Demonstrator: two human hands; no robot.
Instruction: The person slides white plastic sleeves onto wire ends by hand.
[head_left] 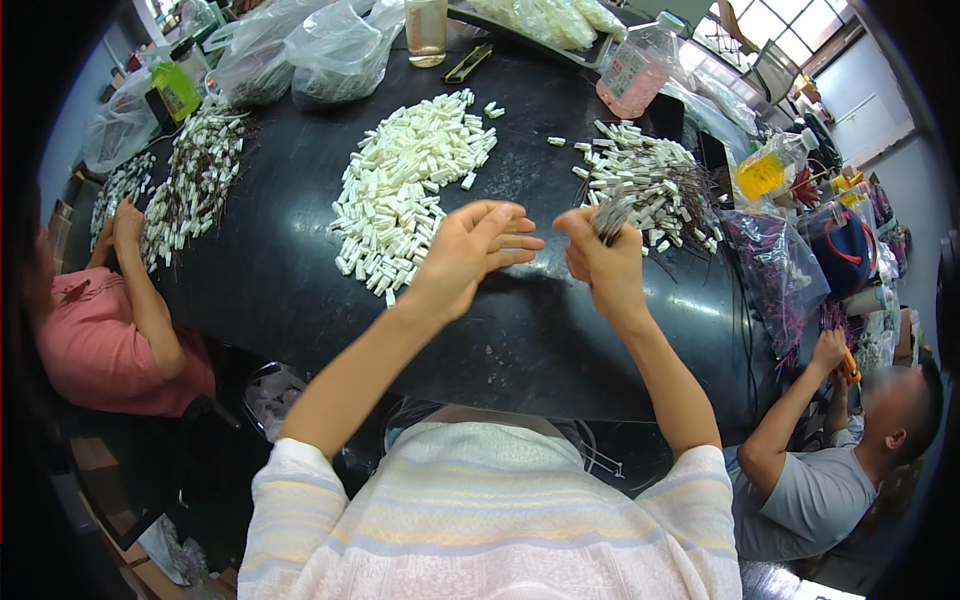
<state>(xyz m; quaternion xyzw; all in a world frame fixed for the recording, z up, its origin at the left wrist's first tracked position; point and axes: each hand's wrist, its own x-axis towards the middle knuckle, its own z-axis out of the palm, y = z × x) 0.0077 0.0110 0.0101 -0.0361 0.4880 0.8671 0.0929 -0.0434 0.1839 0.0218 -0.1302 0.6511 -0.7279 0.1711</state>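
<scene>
My left hand (478, 248) is over the black table, fingers stretched out toward my right hand and nothing visible in them. A short gap separates the two hands. In my right hand (607, 262), closed fingers grip a bundle of thin grey-brown wires (611, 216) whose ends fan out above the thumb. Just beyond my left hand lies a large heap of small white plastic connector housings (395, 190). Past my right hand is a second pile, white housings with dark wires (650, 185) attached. My right palm is hidden.
A yellow-black utility knife (468, 63) and a cup of liquid (426, 35) stand at the back. Plastic bags (340, 50), a pink-liquid bottle (637, 75) and a yellow-liquid bottle (772, 165) edge the black table (480, 370). Co-workers sit at left (110, 340) and right (820, 480).
</scene>
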